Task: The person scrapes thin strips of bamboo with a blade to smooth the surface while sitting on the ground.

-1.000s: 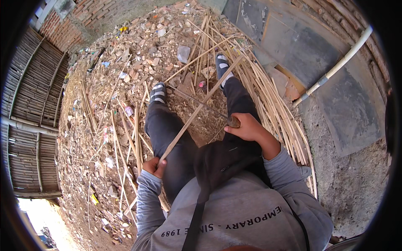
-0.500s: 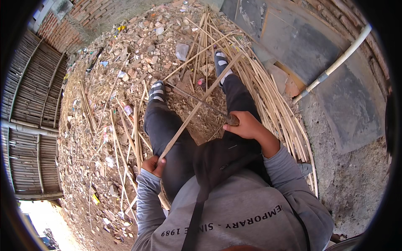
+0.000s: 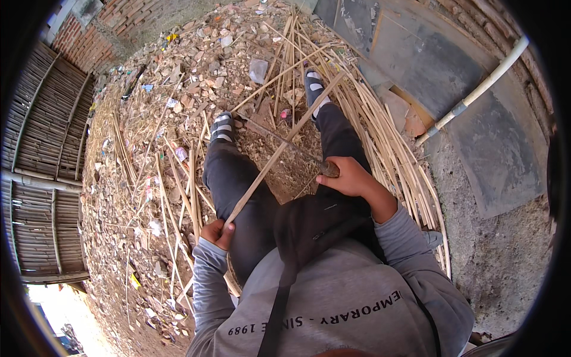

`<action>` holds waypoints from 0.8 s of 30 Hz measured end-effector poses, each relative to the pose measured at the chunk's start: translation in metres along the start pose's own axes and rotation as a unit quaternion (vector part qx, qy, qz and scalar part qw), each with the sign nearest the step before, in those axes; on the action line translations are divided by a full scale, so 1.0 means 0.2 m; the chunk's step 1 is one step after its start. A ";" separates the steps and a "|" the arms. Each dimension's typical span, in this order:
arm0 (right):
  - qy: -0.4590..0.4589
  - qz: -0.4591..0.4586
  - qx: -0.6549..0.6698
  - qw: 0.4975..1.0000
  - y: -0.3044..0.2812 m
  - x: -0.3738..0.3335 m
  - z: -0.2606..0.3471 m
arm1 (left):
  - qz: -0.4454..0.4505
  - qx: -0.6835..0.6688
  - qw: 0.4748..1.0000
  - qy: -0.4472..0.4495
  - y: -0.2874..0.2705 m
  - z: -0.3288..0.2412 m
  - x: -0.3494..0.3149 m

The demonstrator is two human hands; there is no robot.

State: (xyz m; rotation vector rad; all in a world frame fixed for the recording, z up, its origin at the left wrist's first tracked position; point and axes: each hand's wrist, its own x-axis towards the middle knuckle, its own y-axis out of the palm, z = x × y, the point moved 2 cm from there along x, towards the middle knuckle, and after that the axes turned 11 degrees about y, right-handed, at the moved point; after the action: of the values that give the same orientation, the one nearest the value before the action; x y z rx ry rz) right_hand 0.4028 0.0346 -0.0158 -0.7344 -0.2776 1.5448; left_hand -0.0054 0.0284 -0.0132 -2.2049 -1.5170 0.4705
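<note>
My left hand (image 3: 219,234) is closed on the near end of a bamboo strip (image 3: 260,177). The strip slants away over my left thigh, and its far end lies past my right foot. My right hand (image 3: 351,178) grips the thick handle of a machete (image 3: 307,156) above my right thigh. Its long, thin dark blade points toward my left foot and crosses the strip between my knees. At the crossing, the blade seems to be against the strip; which lies on top is hard to tell.
A long pile of split bamboo strips (image 3: 386,143) lies at my right. Looser strips (image 3: 191,199) lie at my left on rubble-strewn ground (image 3: 137,238). Dark flat panels (image 3: 428,53) and a pale pole (image 3: 476,89) stand beyond the pile. A bamboo wall (image 3: 44,125) stands far left.
The machete blade has shifted very slightly and shows a little broader. Both hands and the bamboo strip stay almost where they were.
</note>
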 end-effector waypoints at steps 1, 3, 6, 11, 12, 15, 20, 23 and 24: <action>-0.002 -0.002 0.002 1.000 0.00 0.00 0.00 | 0.003 -0.002 1.000 -0.005 0.00 0.00 0.00; -0.009 -0.011 0.004 1.000 0.01 0.01 -0.03 | 0.002 -0.007 1.000 -0.003 0.00 -0.01 0.00; -0.012 -0.015 0.005 1.000 0.01 0.01 -0.03 | 0.002 -0.011 1.000 -0.004 0.00 -0.02 0.01; -0.020 -0.008 0.007 1.000 0.01 0.00 -0.01 | 0.008 0.013 1.000 0.006 -0.01 0.03 0.01; -0.031 -0.040 0.003 0.999 -0.01 -0.01 0.00 | 0.004 0.012 1.000 0.011 -0.01 0.03 0.00; -0.037 -0.093 -0.005 0.995 -0.09 -0.03 0.04 | -0.002 0.024 1.000 0.013 0.00 0.00 0.00; 0.018 -0.063 -0.083 0.994 -0.18 -0.08 0.13 | -0.005 0.076 0.997 0.014 0.00 -0.08 0.00; -0.001 -0.071 -0.124 0.990 -0.25 -0.11 0.16 | 0.018 0.112 0.994 0.007 -0.01 -0.10 0.00; -0.001 -0.072 -0.124 0.990 -0.27 -0.11 0.15 | 0.019 0.118 0.993 0.005 -0.01 -0.08 0.01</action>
State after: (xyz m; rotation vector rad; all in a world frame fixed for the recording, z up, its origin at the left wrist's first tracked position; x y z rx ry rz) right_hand 0.4277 0.0290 0.0443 -0.8876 -0.5204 1.3870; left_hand 0.0008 0.0281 0.0020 -2.0517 -1.3406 0.6155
